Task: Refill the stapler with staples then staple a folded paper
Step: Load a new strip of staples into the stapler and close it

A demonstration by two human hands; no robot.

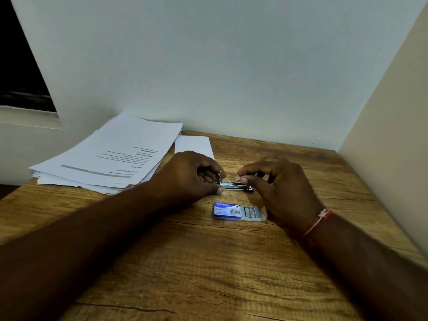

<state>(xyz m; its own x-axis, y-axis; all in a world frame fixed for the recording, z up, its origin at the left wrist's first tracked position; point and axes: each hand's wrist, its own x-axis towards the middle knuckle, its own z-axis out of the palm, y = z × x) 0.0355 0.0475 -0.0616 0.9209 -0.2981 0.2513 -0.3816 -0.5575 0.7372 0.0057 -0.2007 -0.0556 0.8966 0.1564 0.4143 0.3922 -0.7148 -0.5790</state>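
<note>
A small metal stapler (236, 186) lies on the wooden table (208, 262) between my hands. My left hand (192, 174) grips its left end, fingers curled round it. My right hand (278, 181) pinches a short strip of staples (238, 178) between thumb and forefinger, just above the stapler's open channel. A blue staple box (228, 210) lies in front of the stapler, its tray slid out to the right with rows of staples (252, 213) showing. A folded white paper (193, 144) lies behind my left hand, partly hidden by it.
A stack of printed sheets (111, 156) lies at the table's back left, over the edge. A pale wall stands close behind, and a beige side panel (389, 147) closes the right. A red thread band circles my right wrist.
</note>
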